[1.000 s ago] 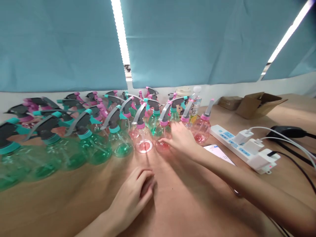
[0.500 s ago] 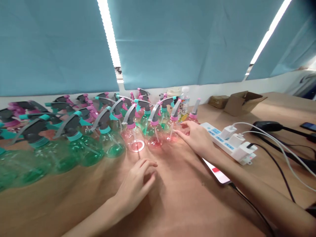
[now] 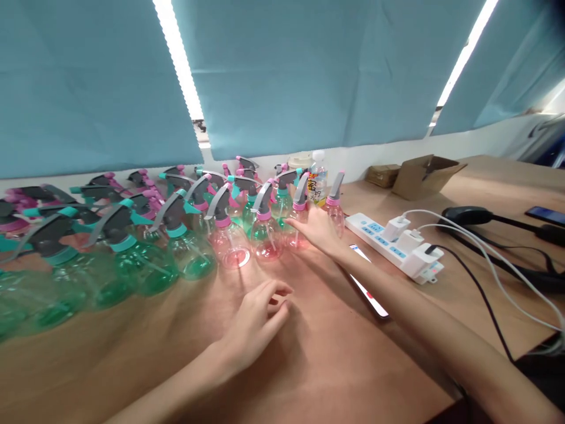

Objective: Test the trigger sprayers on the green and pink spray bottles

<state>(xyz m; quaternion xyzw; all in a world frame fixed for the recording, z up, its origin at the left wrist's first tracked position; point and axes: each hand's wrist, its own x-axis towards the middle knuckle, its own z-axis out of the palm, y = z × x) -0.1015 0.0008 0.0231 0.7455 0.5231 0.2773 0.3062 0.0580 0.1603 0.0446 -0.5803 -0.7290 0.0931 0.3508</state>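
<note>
Over the tabletop, in front of the bottles, hovers my left hand (image 3: 256,318), empty, its fingers loosely bent and the thumb apart. My right hand (image 3: 320,228) is at a clear pink spray bottle (image 3: 295,237) with a pink collar and grey trigger. Its thumb lies across the front of the bottle and the other fingers go round the right side, partly hidden. Left of that bottle stand two more pink ones, a near one (image 3: 267,240) and a rounder one (image 3: 229,244). Another pink spray bottle (image 3: 334,215) stands just right of my right hand.
Several green spray bottles (image 3: 148,265) fill the left side, with more behind. A labelled drink bottle (image 3: 318,176) stands at the back. To the right are a white power strip (image 3: 379,238) with chargers and cables, a phone (image 3: 368,294), and an open cardboard box (image 3: 424,176).
My right hand has moved left and forward, from beside the pink spray bottle to around it. My left hand has shifted slightly right. The view has turned a little; the bottles stay in place.
</note>
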